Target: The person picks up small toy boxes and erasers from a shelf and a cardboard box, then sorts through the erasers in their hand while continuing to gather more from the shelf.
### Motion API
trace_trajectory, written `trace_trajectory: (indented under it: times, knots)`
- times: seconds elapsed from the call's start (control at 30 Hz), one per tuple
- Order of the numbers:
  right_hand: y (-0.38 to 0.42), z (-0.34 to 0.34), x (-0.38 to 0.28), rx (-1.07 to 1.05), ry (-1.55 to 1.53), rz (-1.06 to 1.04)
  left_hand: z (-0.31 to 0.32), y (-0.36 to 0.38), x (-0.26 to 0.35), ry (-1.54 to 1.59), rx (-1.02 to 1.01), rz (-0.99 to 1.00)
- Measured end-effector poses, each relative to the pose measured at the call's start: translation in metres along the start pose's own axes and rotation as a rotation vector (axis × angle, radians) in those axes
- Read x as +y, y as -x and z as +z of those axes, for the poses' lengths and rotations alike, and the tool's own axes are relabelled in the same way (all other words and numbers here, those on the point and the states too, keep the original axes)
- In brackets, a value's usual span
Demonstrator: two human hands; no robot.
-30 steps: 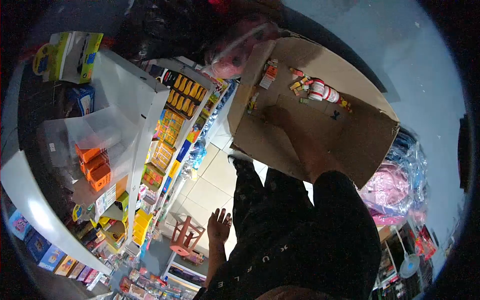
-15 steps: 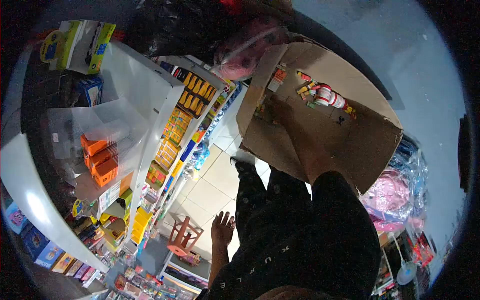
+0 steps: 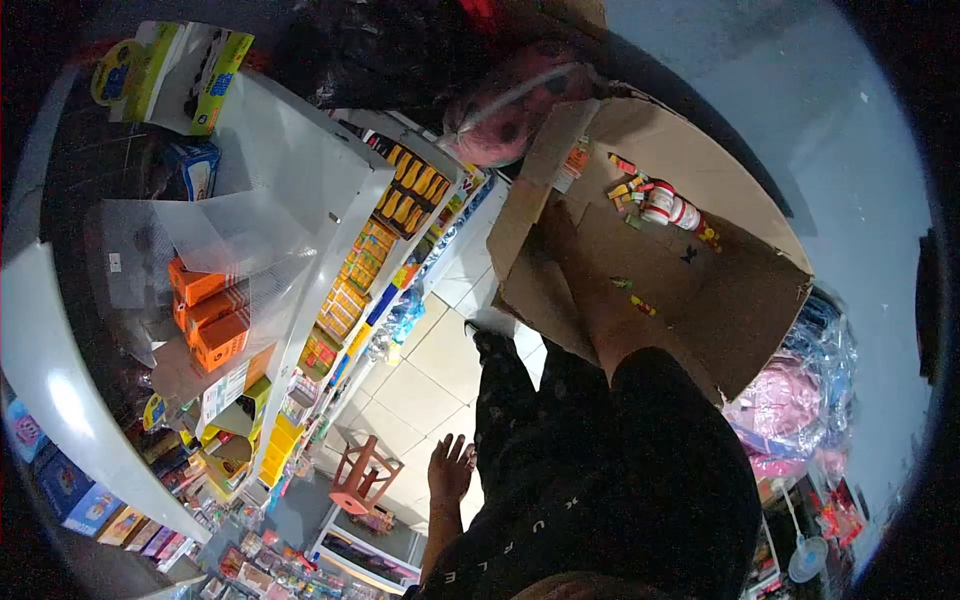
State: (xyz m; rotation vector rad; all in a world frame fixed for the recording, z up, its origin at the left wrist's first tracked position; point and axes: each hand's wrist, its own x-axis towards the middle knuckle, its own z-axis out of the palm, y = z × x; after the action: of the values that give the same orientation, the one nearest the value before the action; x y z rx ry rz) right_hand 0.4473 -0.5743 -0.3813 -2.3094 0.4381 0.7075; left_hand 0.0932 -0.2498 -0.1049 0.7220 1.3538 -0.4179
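Observation:
My right arm reaches into a large brown cardboard box (image 3: 725, 310). My right hand (image 3: 558, 225) is down by the box's left wall in dark shadow, so its fingers and anything in them cannot be made out. Two white cylinders with red bands (image 3: 660, 203) lie farther in, beside a cluster of small yellow and red packets (image 3: 628, 190). Nearer my forearm rest a small green piece (image 3: 622, 283) and a yellow-red piece (image 3: 643, 305). Over the tiled floor hangs my left hand (image 3: 452, 470), open and empty, fingers apart.
Shelving on the left holds orange boxes (image 3: 215, 330) and yellow packaged goods (image 3: 410, 190). A reddish-brown stool (image 3: 365, 478) stands on the floor tiles (image 3: 410, 395). Pink plastic-wrapped goods (image 3: 785, 390) sit right of the box, and another wrapped bundle (image 3: 510, 110) is behind it.
My right forearm has shifted left in the box, and the two small pieces beside it now show. The view has shifted slightly. My left hand still hangs open.

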Motion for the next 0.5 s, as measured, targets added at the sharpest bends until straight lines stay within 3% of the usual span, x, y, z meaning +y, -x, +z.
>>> trace_trajectory:
  times: [0.07, 0.17, 0.23, 0.3, 0.37, 0.43, 0.5]
  knots:
    - [0.021, -0.027, -0.019, -0.032, 0.048, -0.055, 0.001, 0.0, -0.002, 0.008, 0.002, -0.001]
    - [0.034, -0.055, -0.047, -0.075, -0.201, 0.04, 0.007, 0.005, -0.001, 0.028, 0.018, -0.012]
    - [0.028, -0.045, -0.04, 0.019, -0.176, -0.05, 0.008, 0.008, 0.001, 0.038, 0.031, -0.022]
    - [0.003, -0.004, 0.0, 0.24, 0.153, -0.357, -0.048, -0.019, -0.016, -0.499, -0.197, 0.193]
    - [0.02, -0.046, -0.037, 0.071, -0.08, -0.123, -0.063, -0.028, -0.022, -0.637, -0.251, 0.251]
    - [0.033, -0.064, -0.047, 0.026, 0.07, -0.181, -0.033, -0.015, -0.013, -0.383, -0.129, 0.145]
    - [0.038, -0.072, -0.032, 0.052, 0.429, -0.427, 0.004, 0.001, -0.003, -0.126, -0.005, 0.041]
